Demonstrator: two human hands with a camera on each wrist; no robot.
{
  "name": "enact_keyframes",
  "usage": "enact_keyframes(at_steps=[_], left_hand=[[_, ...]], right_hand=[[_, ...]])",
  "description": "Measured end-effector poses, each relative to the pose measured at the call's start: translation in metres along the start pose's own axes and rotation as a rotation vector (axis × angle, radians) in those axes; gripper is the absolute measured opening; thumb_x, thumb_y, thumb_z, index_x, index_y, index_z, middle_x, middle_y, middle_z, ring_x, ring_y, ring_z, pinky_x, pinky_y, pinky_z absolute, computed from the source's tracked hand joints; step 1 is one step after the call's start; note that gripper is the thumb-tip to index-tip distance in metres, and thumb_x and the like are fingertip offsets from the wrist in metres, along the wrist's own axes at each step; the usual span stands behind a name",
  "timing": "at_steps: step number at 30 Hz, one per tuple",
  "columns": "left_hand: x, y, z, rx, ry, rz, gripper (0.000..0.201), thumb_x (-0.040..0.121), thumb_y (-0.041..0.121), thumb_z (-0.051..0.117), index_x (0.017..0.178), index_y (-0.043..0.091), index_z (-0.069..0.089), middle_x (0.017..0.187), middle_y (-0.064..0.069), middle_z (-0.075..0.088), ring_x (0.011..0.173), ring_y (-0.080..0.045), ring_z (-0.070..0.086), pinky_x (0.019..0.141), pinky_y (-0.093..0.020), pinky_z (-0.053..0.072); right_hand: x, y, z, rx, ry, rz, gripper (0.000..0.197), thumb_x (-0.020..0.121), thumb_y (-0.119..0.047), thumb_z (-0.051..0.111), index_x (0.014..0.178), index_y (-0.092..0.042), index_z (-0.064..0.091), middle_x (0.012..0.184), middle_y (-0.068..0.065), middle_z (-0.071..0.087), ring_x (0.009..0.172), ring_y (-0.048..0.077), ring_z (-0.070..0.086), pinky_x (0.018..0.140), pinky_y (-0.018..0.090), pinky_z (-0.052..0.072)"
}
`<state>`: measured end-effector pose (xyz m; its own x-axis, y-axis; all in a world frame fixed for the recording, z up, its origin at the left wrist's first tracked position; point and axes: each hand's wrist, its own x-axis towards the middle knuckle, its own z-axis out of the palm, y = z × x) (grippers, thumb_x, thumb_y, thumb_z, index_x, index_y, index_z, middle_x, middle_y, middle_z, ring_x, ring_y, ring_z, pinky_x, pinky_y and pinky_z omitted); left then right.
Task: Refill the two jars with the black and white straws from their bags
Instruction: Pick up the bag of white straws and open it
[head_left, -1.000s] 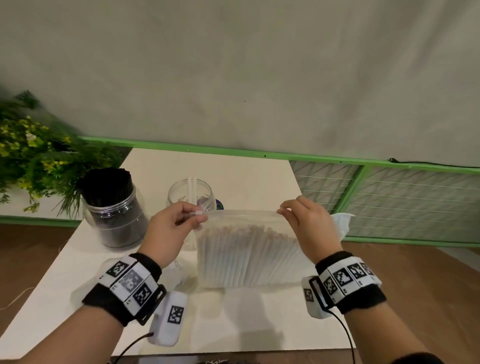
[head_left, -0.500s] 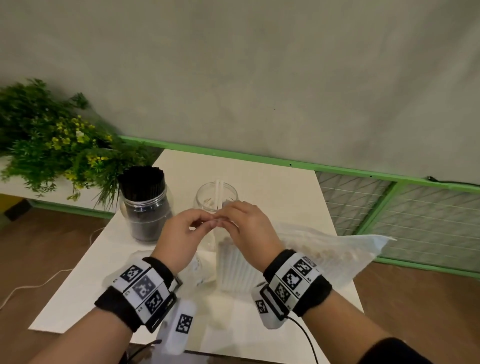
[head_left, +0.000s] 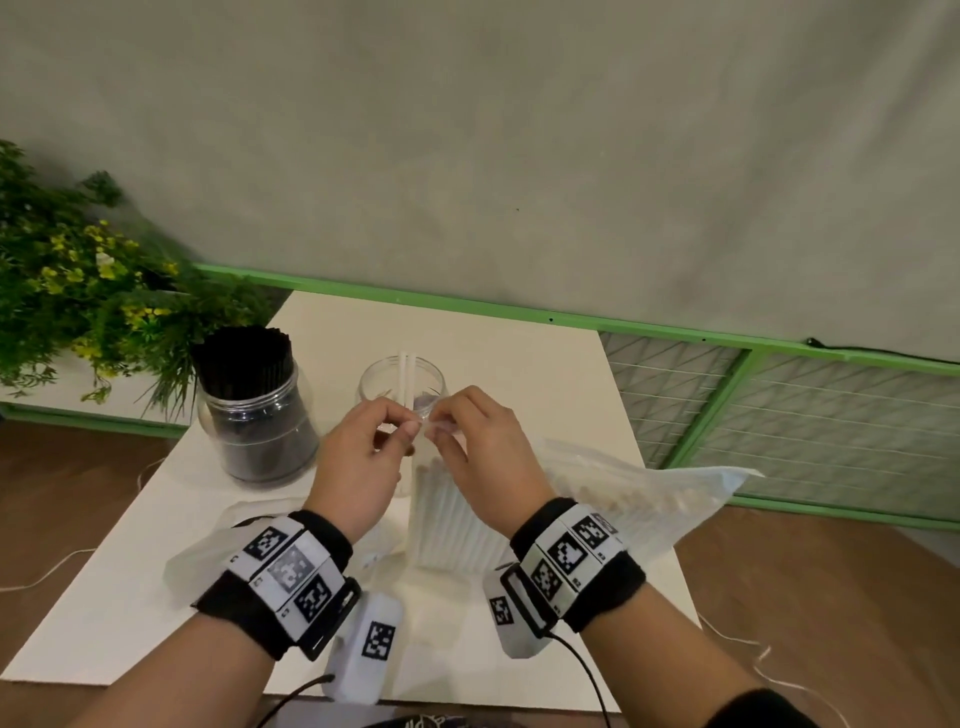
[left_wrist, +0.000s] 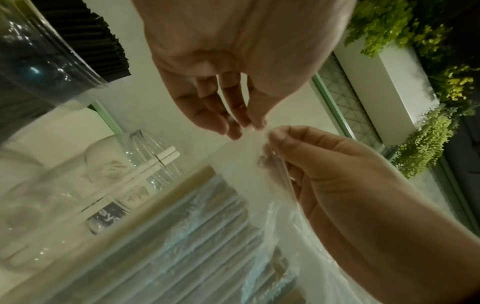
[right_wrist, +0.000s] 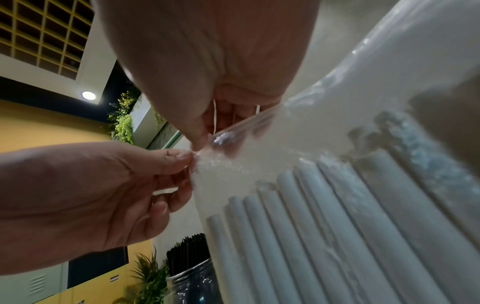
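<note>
While both hands pinch its top corner, the bag of white straws (head_left: 457, 519) stands on the counter (head_left: 519, 364) just below the fingers, its far end sagging away beyond the right wrist. The left hand (head_left: 358, 462) has thumb and fingertips curled tight on one side of the plastic lip, and the right hand (head_left: 478, 452) pinches the other side, fingertips nearly touching, so the step in hand looks like parting the seal. Just past the knuckles stands the clear jar (head_left: 402, 384), nearly empty with only a couple of white straws (head_left: 404, 374) upright in it; out beyond the left hand is the jar of black straws (head_left: 254, 410), already packed full. A limp clear bag (head_left: 208, 551) lies beside the left wrist, and a leafy plant (head_left: 78, 280) sits further out on that side. The risk, as I judge it, lies in the thin film: a sharp pull could tear it down the side and spill straws over the counter. The clear jar is also close to the fingers, so a hand that jerks free could knock it over.
</note>
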<state>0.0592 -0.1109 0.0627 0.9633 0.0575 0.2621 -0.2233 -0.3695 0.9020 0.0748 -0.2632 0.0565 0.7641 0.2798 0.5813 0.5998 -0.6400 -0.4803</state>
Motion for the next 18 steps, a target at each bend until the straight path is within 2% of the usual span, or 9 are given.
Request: enact_keyframes(at_steps=[2, 6, 10, 18], left_hand=[[0.000, 0.003, 0.001, -0.026, -0.023, -0.027, 0.012, 0.092, 0.018, 0.058, 0.083, 0.025, 0.061, 0.091, 0.004, 0.065, 0.073, -0.002, 0.063, 0.063, -0.031, 0.055], [0.005, 0.002, 0.000, 0.005, -0.003, -0.040, 0.013, 0.093, 0.018, 0.057, 0.081, 0.023, 0.059, 0.093, 0.001, 0.063, 0.069, 0.000, 0.062, 0.067, -0.032, 0.052], [0.014, -0.002, -0.007, -0.055, 0.058, -0.117, 0.012, 0.094, 0.014, 0.054, 0.083, 0.018, 0.058, 0.094, 0.004, 0.061, 0.069, -0.009, 0.061, 0.062, -0.031, 0.050], [0.032, -0.009, -0.013, -0.134, 0.086, -0.178, 0.015, 0.095, 0.014, 0.052, 0.081, 0.016, 0.056, 0.090, 0.000, 0.060, 0.074, -0.016, 0.066, 0.061, -0.028, 0.050]], right_hand=[[0.003, -0.002, -0.004, -0.023, -0.002, 0.000, 0.020, 0.090, -0.022, 0.048, 0.093, -0.009, 0.063, 0.089, 0.002, 0.062, 0.079, 0.022, 0.061, 0.076, 0.045, 0.051], [0.006, -0.001, -0.007, -0.187, 0.003, -0.015, 0.004, 0.086, -0.012, 0.059, 0.087, -0.011, 0.063, 0.082, 0.001, 0.061, 0.074, 0.024, 0.059, 0.070, 0.039, 0.048], [0.000, 0.021, -0.031, -0.338, 0.031, 0.040, 0.006, 0.086, -0.008, 0.061, 0.083, -0.014, 0.062, 0.078, -0.002, 0.059, 0.069, 0.021, 0.055, 0.069, 0.035, 0.043], [-0.035, 0.067, -0.110, -0.602, 0.070, 0.250, 0.006, 0.088, -0.015, 0.063, 0.089, -0.021, 0.064, 0.086, -0.006, 0.063, 0.080, 0.021, 0.057, 0.077, 0.039, 0.044]])
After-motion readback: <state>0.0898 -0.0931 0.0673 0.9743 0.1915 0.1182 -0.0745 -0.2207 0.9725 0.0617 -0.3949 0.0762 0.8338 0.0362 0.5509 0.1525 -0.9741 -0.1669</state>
